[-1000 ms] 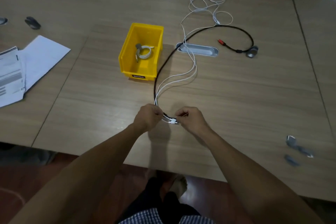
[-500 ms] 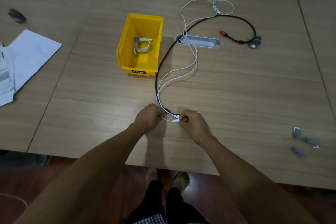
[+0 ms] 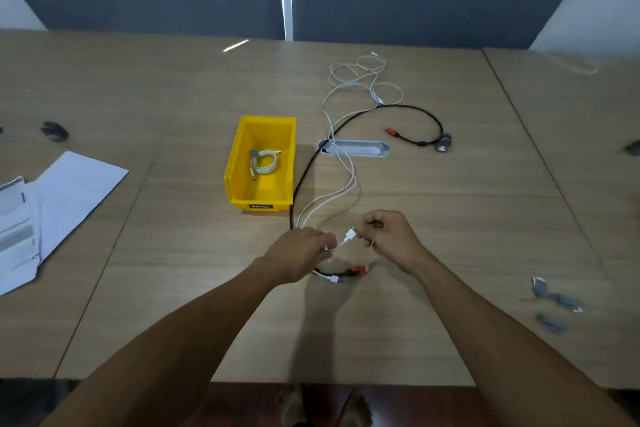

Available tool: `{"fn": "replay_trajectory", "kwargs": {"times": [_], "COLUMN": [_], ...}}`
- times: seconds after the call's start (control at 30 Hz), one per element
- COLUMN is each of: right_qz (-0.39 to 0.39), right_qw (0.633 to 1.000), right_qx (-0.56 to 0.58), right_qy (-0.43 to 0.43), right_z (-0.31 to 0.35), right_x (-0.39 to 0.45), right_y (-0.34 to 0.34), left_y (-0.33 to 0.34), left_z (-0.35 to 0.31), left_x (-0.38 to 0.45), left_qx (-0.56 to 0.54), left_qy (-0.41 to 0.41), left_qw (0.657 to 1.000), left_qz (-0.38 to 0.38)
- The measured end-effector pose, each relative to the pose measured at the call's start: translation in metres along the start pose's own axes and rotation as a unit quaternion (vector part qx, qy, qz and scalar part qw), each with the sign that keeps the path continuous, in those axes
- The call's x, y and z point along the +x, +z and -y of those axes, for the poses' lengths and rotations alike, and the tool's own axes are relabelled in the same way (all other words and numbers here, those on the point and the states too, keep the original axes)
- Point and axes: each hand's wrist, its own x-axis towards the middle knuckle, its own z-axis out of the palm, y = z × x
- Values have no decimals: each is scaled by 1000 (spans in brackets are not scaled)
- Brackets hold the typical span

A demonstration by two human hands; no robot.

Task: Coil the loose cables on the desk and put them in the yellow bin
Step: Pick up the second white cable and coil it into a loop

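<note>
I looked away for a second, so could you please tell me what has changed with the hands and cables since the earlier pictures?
The right hand has lifted a white cable plug up and rightward, away from the left hand, which was beside it. The black cable's red plug now lies uncovered on the desk. The yellow bin and its coiled cable stayed put.

We see a desk (image 3: 450,218) of matt, pale wood-grain laminate, its panels meeting at thin dark seams. The yellow bin (image 3: 239,163) is smooth moulded plastic with a slight sheen, and the coiled cable (image 3: 265,163) inside it has a pale, smooth jacket. The white cable (image 3: 349,184) looks like smooth, glossy plastic; the black cable (image 3: 408,109) appears matt, with red plastic plug (image 3: 358,270) ends. We note the grommet cover (image 3: 356,148) as brushed, silvery metal or metal-look plastic. The paper sheets (image 3: 69,191) at left are matt white.
</note>
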Motion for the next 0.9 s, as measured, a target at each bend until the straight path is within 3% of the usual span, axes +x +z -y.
{"fn": "replay_trajectory", "kwargs": {"times": [0.17, 0.3, 0.5, 0.63, 0.8, 0.9], "right_qz": [-82, -47, 59, 17, -4, 17], "right_qw": [994, 995, 982, 966, 945, 928], "right_qx": [55, 30, -9, -72, -187, -295], "right_qy": [-36, -84, -178, -247, -268, -228], "right_z": [41, 65, 108, 129, 126, 120], "right_x": [10, 4, 2, 11, 28, 33], "right_y": [-27, -38, -40, -47, -67, -77], "left_y": [-50, -94, -158, -197, -247, -274], "left_z": [-23, -44, -72, -94, -108, -111], "left_x": [30, 55, 86, 93, 97, 98], "left_qx": [-123, -305, -375, -415, -556, -631], "left_qy": [-93, -99, -53, -41, -50, -51], "left_qw": [979, 921, 884, 864, 773, 712], "left_qz": [-131, -222, -274, -281, -301, -304]}}
